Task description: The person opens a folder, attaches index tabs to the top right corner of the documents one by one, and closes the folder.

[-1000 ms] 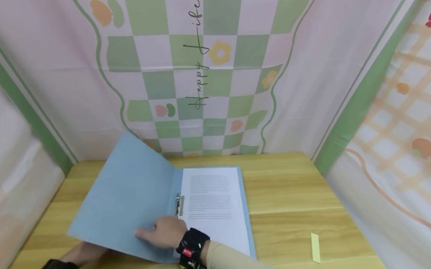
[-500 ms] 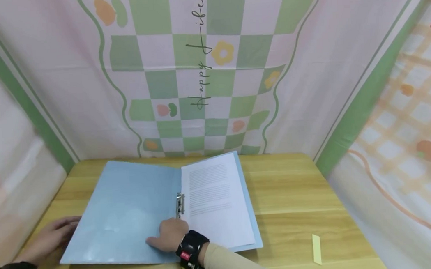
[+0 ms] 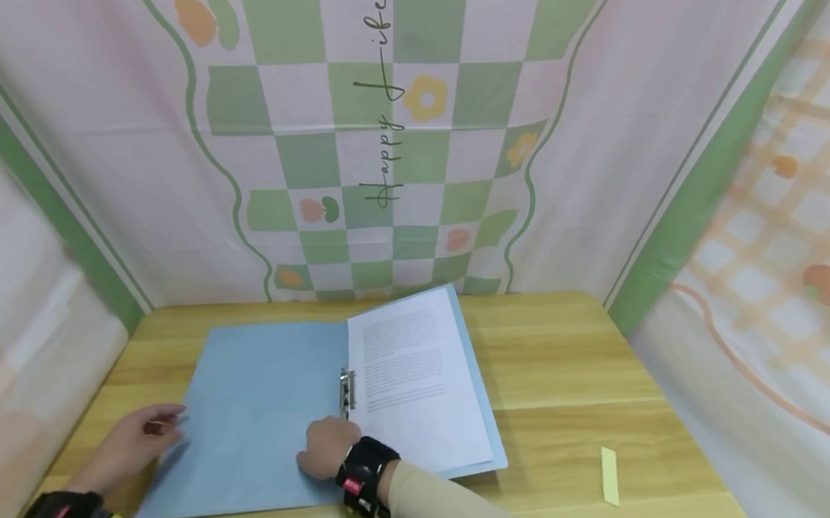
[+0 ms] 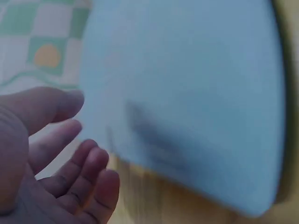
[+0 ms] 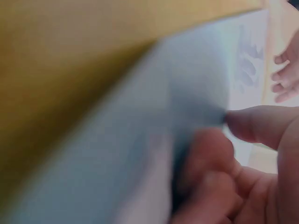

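A light blue file folder lies spread on the table, its left cover flat and its right side tilted up a little. Printed white paper sits on the right side, beside a metal lever clip at the spine. My right hand, its fingers curled, presses on the folder near the spine below the clip; in the right wrist view the thumb tip touches the blue surface. My left hand is by the cover's left edge, fingers loosely bent, with nothing in them in the left wrist view.
The wooden table bears a small pale yellow strip at the right. A checked green and white curtain hangs behind the table's far edge, with more cloth on the sides.
The left cover has gone from raised to flat on the table. My left hand has come out from under it to its left edge. The folder's right side has tilted up; my right thumb has drawn in.
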Tool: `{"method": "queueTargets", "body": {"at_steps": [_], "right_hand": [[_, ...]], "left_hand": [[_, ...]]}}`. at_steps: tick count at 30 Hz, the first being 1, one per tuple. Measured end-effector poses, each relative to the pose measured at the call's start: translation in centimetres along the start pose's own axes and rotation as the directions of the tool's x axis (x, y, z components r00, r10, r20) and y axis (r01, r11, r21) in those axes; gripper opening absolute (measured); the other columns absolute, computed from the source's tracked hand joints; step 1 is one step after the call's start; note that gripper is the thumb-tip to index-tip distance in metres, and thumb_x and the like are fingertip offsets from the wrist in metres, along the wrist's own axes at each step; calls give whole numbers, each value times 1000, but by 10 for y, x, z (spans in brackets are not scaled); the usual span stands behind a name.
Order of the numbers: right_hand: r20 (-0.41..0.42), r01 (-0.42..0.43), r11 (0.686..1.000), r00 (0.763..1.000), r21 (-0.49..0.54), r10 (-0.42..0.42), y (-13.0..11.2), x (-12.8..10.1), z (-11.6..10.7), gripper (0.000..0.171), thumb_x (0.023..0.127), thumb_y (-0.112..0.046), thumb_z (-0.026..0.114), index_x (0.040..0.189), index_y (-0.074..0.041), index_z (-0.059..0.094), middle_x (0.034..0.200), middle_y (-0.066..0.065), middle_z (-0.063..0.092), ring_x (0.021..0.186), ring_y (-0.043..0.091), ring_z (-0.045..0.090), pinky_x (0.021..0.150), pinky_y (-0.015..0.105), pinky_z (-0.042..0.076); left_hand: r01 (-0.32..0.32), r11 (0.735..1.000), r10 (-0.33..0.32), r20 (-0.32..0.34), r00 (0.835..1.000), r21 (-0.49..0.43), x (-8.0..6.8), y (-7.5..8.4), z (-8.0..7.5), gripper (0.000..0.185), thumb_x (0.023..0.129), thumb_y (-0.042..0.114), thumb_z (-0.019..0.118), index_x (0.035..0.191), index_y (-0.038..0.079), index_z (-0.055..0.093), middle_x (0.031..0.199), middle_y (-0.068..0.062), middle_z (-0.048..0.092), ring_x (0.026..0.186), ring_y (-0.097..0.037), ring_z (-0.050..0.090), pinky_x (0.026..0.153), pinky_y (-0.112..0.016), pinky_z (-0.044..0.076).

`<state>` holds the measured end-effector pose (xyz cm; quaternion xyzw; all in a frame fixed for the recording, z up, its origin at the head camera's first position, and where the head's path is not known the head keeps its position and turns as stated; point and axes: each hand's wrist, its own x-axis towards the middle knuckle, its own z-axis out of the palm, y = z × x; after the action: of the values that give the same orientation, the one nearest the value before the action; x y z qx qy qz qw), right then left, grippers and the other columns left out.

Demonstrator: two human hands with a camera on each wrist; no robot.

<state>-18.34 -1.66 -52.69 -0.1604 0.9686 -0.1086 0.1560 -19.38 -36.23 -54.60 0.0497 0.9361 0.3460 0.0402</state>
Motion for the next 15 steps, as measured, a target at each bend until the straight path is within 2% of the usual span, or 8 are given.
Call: {"method": "queueTargets", "body": {"at_steps": [3, 6, 8, 10, 12, 15], "right_hand": [[30, -9, 1000, 1000, 26, 8, 1, -1, -5, 44, 94, -34, 64, 57, -15, 50, 49, -2, 46, 39, 13, 41, 35, 29, 30], [59, -18, 999, 998, 30, 16, 1, -2, -10, 41, 94, -30, 64, 59, -14, 53, 52, 0, 50, 40, 14, 45, 36, 29, 34], [82, -27, 999, 996, 30, 24, -1, -2, -13, 40, 94, -31, 64, 60, -13, 55, 53, 1, 52, 42, 15, 47, 38, 30, 36], [89, -35, 999, 996, 28, 32, -2, 0, -14, 39, 94, -30, 65, 60, -13, 55, 54, 1, 51, 43, 15, 46, 39, 30, 35], [86, -45, 999, 995, 27, 42, -4, 4, -14, 41, 94, -29, 64, 58, -13, 52, 52, 0, 48, 42, 15, 43, 39, 30, 33], [39, -56, 998, 998, -3, 56, -5, 18, -9, 45, 95, -29, 63, 56, -14, 48, 50, -1, 44, 42, 15, 39, 38, 30, 30]], "left_hand": [[-75, 990, 72, 30, 997, 123, -1, 9, 15, 58, 88, 30, 81, 131, -4, 62, 127, -28, 61, 112, -44, 60, 89, -55, 53], [-152, 954, 146, 43, 988, 260, -4, 17, 29, 78, 78, 49, 85, 133, -1, 63, 133, -34, 54, 119, -55, 51, 94, -70, 42], [-160, 927, 150, 54, 987, 338, -6, 22, 35, 93, 70, 62, 85, 137, 3, 61, 137, -36, 49, 122, -58, 47, 94, -74, 39], [-161, 907, 150, 58, 987, 389, -8, 27, 39, 103, 64, 68, 84, 140, 4, 59, 140, -37, 45, 123, -60, 43, 93, -76, 37], [-153, 900, 139, 62, 988, 409, -9, 31, 41, 106, 62, 70, 83, 142, 5, 57, 142, -37, 42, 124, -61, 41, 93, -78, 36], [-151, 900, 136, 64, 989, 410, -10, 35, 44, 106, 62, 69, 83, 142, 5, 57, 142, -37, 42, 124, -61, 41, 92, -78, 36]]}}
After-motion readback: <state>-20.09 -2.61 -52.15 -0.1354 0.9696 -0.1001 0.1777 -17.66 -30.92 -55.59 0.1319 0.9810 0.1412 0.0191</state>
